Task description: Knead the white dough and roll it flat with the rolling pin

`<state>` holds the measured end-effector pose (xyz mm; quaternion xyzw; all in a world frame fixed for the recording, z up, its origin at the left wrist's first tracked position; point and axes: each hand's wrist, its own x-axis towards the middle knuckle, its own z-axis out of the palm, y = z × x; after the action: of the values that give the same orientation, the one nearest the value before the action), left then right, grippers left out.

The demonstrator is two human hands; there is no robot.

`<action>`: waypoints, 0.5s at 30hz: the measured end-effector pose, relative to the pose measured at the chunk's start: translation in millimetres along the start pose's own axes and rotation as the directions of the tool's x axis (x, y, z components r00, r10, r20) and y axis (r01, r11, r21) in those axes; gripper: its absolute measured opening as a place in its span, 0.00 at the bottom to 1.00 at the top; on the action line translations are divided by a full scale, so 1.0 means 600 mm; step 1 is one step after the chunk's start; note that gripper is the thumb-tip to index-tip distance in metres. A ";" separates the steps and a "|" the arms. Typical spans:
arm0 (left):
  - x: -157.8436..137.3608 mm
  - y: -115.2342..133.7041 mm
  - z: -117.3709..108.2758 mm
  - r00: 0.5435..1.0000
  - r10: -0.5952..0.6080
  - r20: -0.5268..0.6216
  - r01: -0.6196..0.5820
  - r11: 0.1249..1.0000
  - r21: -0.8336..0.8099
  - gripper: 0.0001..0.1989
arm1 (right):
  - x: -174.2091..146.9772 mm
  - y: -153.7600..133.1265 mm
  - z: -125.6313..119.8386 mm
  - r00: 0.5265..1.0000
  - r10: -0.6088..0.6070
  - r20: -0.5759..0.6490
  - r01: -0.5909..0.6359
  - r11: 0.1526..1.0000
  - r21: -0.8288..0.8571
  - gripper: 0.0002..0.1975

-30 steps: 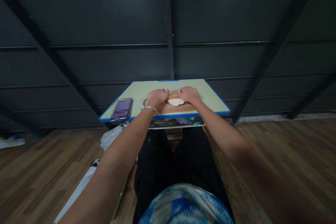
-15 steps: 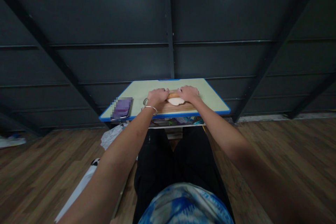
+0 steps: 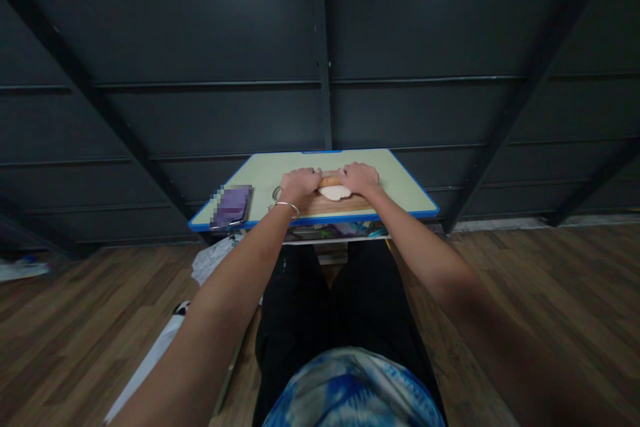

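Note:
A wooden rolling pin [image 3: 330, 181] lies crosswise on a wooden board [image 3: 325, 205]. My left hand [image 3: 300, 181] is closed round its left end, and my right hand [image 3: 361, 178] grips the right end. Only the middle of the pin shows between them. Flattened white dough [image 3: 335, 193] spreads on the board at the near side of the pin; part of it lies hidden under the pin and my right hand. A metal ring-shaped object [image 3: 277, 193], partly covered by my left wrist, sits just left of the board.
The board rests on a pale green table [image 3: 405, 187] with a blue edge. At its left end lies a purple, blurred-out object [image 3: 232, 205]. An open shelf [image 3: 330, 233] under the tabletop holds assorted items. Crumpled white material [image 3: 213, 260] hangs low on the left, and a dark panelled wall [image 3: 225, 27] rises behind.

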<state>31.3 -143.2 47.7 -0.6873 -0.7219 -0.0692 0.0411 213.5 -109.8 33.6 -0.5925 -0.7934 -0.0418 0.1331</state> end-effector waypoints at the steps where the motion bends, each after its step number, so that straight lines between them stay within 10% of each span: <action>1: -0.001 0.001 -0.001 1.000 -0.004 0.002 0.004 1.000 -0.004 0.34 | 0.000 0.000 0.000 1.000 0.002 0.000 -0.002 1.000 0.000 0.32; 15: 0.000 0.002 -0.001 1.000 -0.026 0.000 0.026 0.999 -0.033 0.34 | -0.002 -0.003 -0.004 1.000 0.018 0.007 -0.018 1.000 -0.008 0.31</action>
<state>32.2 -143.4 48.1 -0.6783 -0.7297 -0.0819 0.0289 212.1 -111.8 35.6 -0.6002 -0.7884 -0.0414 0.1282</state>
